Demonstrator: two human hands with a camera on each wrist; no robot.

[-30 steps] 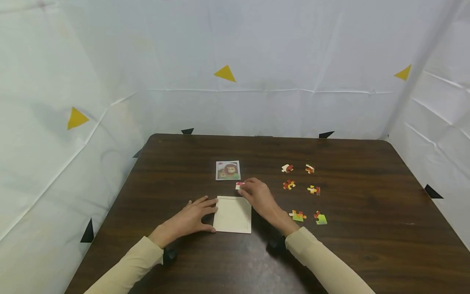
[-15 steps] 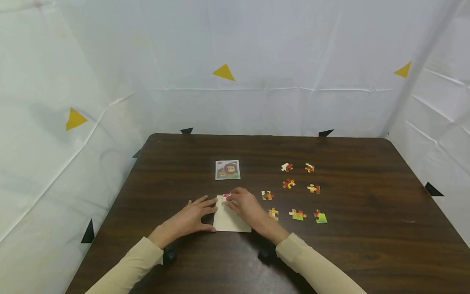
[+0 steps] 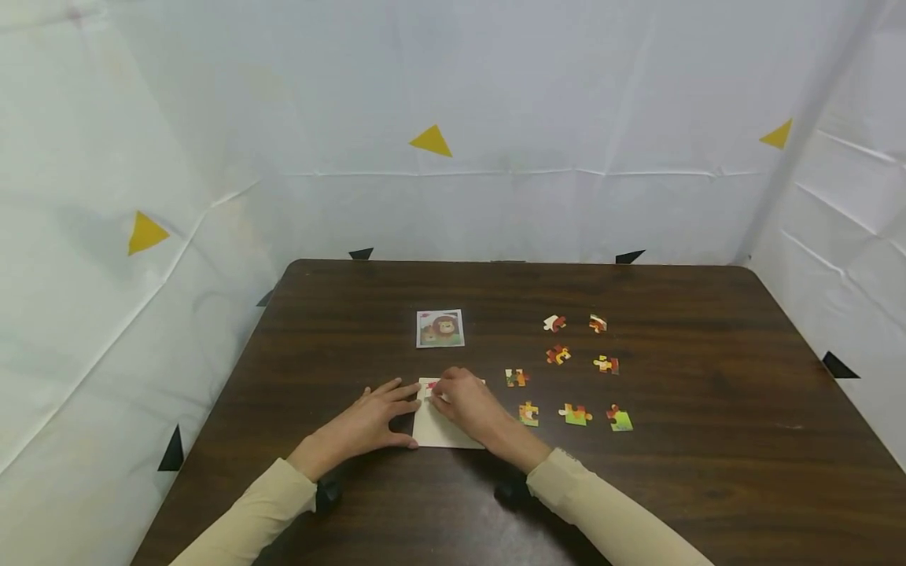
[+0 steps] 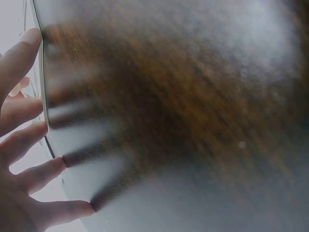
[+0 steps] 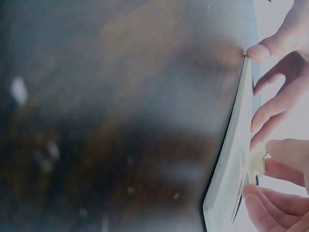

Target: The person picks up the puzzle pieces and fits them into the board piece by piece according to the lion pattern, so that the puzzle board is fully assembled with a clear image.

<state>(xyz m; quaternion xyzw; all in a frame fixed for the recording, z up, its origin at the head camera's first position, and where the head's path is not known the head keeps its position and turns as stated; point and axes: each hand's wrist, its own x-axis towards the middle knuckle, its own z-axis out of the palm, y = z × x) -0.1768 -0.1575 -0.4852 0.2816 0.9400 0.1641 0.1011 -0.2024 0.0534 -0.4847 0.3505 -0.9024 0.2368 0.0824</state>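
pressing a puzzle piece (image 3: 433, 386) into the far left corner of the pale tray (image 3: 442, 431), my right hand (image 3: 463, 402) pinches it with curled fingers. my left hand (image 3: 368, 420) lies flat, fingers spread, against the tray's left edge. i judge this the first piece being seated; next it needs nudging square into the corner, then one from the loose pieces (image 3: 575, 413) on the right.
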